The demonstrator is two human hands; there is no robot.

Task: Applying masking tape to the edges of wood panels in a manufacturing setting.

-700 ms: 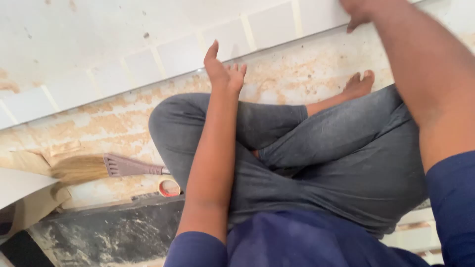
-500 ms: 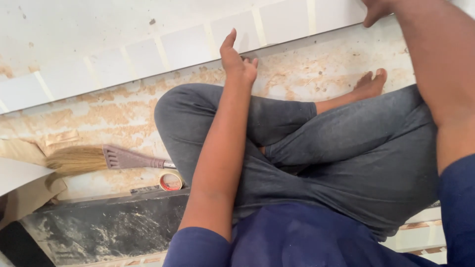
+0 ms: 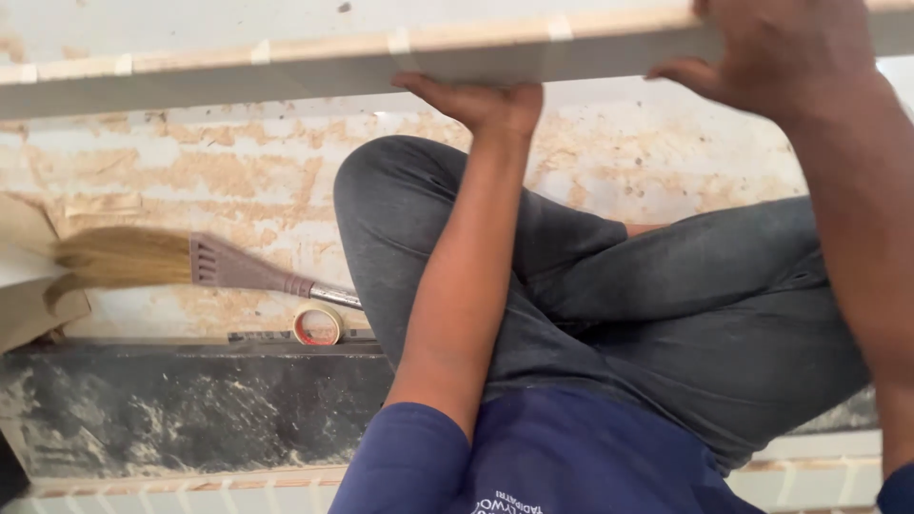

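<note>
Head view, looking down on a person seated cross-legged on a dusty floor [image 3: 238, 171]. A long pale board [image 3: 286, 71], its near edge showing a light wood strip crossed by short pieces of pale tape, ran across the top of the frame from the left edge to the upper right. The left hand [image 3: 481, 100], at upper centre, was cupped under the board's lower edge, fingers curled up against it and the forearm rising from the blue sleeve at bottom centre. The right hand [image 3: 781, 52], at upper right, lay over the board's near face with fingers bent down across the edge, gripping it from above; its thumb was hidden. Both hands thus held the board, well apart from each other along its length.

Grey trousers [image 3: 666, 314] filled the centre and right of the frame, one knee raised just left of the left forearm. At middle left a hand broom [image 3: 190, 262] with straw-coloured bristles and a purple-brown head lay flat on the floor, its metal ferrule pointing toward the knee. Just below the handle a small roll of tape [image 3: 318, 326] rested at the edge of a dark, dust-streaked slab [image 3: 190, 409] in the lower left.
</note>
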